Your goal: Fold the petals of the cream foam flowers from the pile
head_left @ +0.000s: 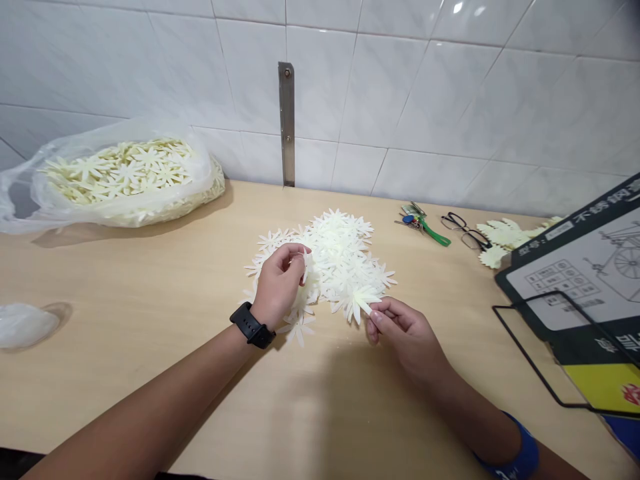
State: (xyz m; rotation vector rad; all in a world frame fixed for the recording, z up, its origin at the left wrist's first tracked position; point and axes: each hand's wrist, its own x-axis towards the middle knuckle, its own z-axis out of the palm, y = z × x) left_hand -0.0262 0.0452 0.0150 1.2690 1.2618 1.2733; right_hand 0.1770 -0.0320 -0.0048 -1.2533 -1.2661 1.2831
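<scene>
A loose pile of pale cream flower-shaped pieces (337, 247) with pointed petals lies mid-table. My left hand (281, 283), wearing a black watch (253, 325), is over the pile's left side, thumb and fingers pinched on a thin white petal piece (305, 267). At the pile's front right, my right hand (407, 337) pinches a flower piece (361, 300) by one petal between thumb and fingers. That piece may be several stacked together; I cannot tell. A single flower piece (299, 328) rests near my left wrist.
A clear plastic bag (165, 207) full of similar pieces stands at the left back. A smaller whitish bag (25, 325) is at the left edge. Keys (414, 219), glasses (467, 232), more flower pieces (507, 233) and a printed box (580, 267) with a black wire frame (525, 363) are right.
</scene>
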